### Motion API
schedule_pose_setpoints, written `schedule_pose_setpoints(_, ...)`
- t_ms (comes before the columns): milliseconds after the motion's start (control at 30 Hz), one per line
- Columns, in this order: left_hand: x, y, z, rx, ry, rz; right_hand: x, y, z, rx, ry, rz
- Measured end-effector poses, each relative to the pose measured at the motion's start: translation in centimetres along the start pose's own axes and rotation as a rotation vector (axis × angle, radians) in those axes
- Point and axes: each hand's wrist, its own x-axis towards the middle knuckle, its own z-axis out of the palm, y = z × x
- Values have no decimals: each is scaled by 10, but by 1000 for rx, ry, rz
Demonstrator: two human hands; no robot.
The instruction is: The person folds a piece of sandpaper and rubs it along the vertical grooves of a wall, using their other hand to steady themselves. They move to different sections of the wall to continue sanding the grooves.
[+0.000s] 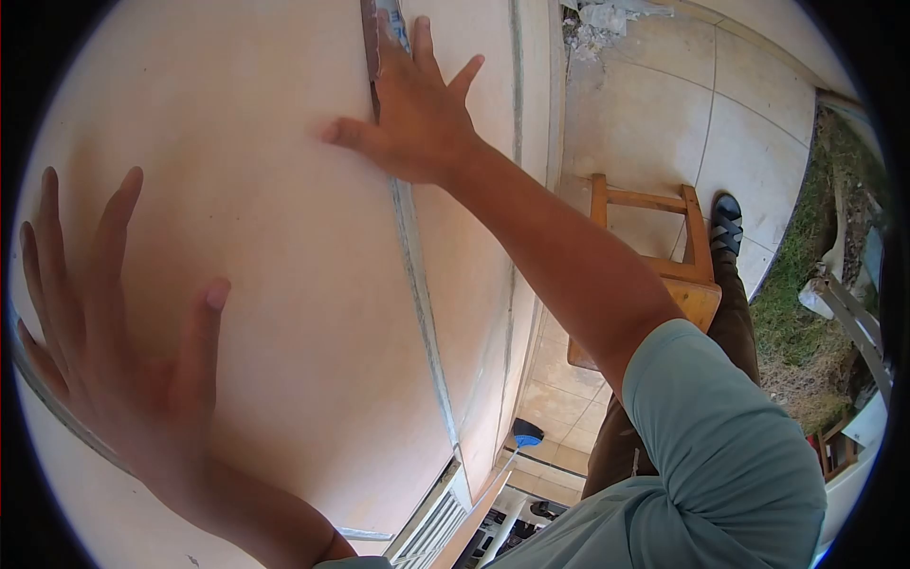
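Pale pinkish-cream wall (275,218) fills most of my view, with a narrow grey-green seam (417,275) running down it. My right hand (427,119) is spread, its thumb and two fingers held away from the others, which lie over a brown, ragged-edged strip with white and blue print (371,47) near the top of the seam. I can't tell whether those fingers grip the strip or only press on it. My left hand (114,322) is spread too, fingers apart, beside the wall with nothing in it; whether the palm touches, I can't tell.

If the strip is loose, uneven pressure from my right fingers could make it slide or lift at one side, and its rough edge might scrape my skin. Reaching this far could tip my balance as well. The brown wooden stool (698,237) sits right beside my foot in a dark strapped sandal (727,223), so a careless step could catch a leg of it on the pale tiled floor (654,114).
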Motion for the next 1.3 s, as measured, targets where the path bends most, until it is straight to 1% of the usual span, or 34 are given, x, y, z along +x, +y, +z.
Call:
schedule_pose_setpoints(33, 0, 0, -1, 16, 8, -11, -20, 9, 21, -24, -57, 10)
schedule_pose_setpoints(100, 0, 1, -3, 45, 7, -17, -84, 12, 38, -148, -166, -59)
schedule_pose_setpoints(200, 3, 1, -3, 42, 3, -8, -96, 12, 42, -133, -177, -57)
schedule_pose_setpoints(267, 2, 1, -1, 29, -5, -3, -43, 14, 34, -70, -3, -43)
schedule_pose_setpoints(333, 1, -1, -1, 41, 5, 7, 23, 11, 6, 10, 16, 40)
schedule_pose_setpoints(433, -1, -1, 3, -17, 1, -21, 45, 8, -8, 15, -52, 45)
schedule_pose_setpoints(467, -1, -1, 2, -16, 6, -27, 32, 8, -1, 10, -49, 38)
schedule_pose_setpoints(533, 1, 0, -1, 59, 1, -5, -32, 12, 31, -30, -23, 3)
schedule_pose_setpoints(600, 1, -1, 0, 66, 18, -6, -77, 2, 33, -35, -169, 0)
schedule_pose_setpoints(633, 1, -1, 0, 65, 13, 6, -74, 5, 34, -36, -161, -2)
schedule_pose_setpoints(700, 2, -1, -1, 64, 11, 4, -60, 10, 35, -96, -91, -19)
schedule_pose_setpoints(733, 1, 0, 0, 62, 4, -1, -30, 10, 26, -45, -7, -15)
schedule_pose_setpoints(800, 2, 1, -1, 58, -6, -5, 43, 11, 5, -51, 103, 14)
schedule_pose_setpoints(867, 1, 3, -1, 52, -27, -10, 79, 2, -34, 75, 77, -8)
schedule_pose_setpoints(900, 1, 4, -2, 63, -37, -13, 72, 3, -30, 76, 66, -1)
schedule_pose_setpoints(967, 1, 3, -4, 76, -24, -41, 53, 1, -21, 40, -21, 66)
schedule_pose_setpoints(1000, 1, 2, -4, 63, -23, -31, 27, 5, -4, 62, 40, 36)
schedule_pose_setpoints(1033, 1, 2, -4, 51, -21, -17, 2, 14, 11, 15, 23, -17)
schedule_pose_setpoints(1067, 2, 2, -4, 56, -1, -27, -17, 17, 18, -144, -72, -17)
schedule_pose_setpoints(1133, 2, 3, -6, 60, -43, -31, -5, 18, 10, -146, -61, -17)
schedule_pose_setpoints(1167, 3, 2, -6, 63, -30, -33, 1, 18, 9, -142, -70, -11)
schedule_pose_setpoints(1200, 2, 2, -7, 60, -40, -32, 30, 19, 2, -66, 37, -40)
schedule_pose_setpoints(1267, 3, 3, -5, 62, -51, -34, 103, 12, -23, 5, 167, 16)
schedule_pose_setpoints(1300, 3, 4, -5, 68, -57, -40, 134, 17, -37, 62, 177, -10)
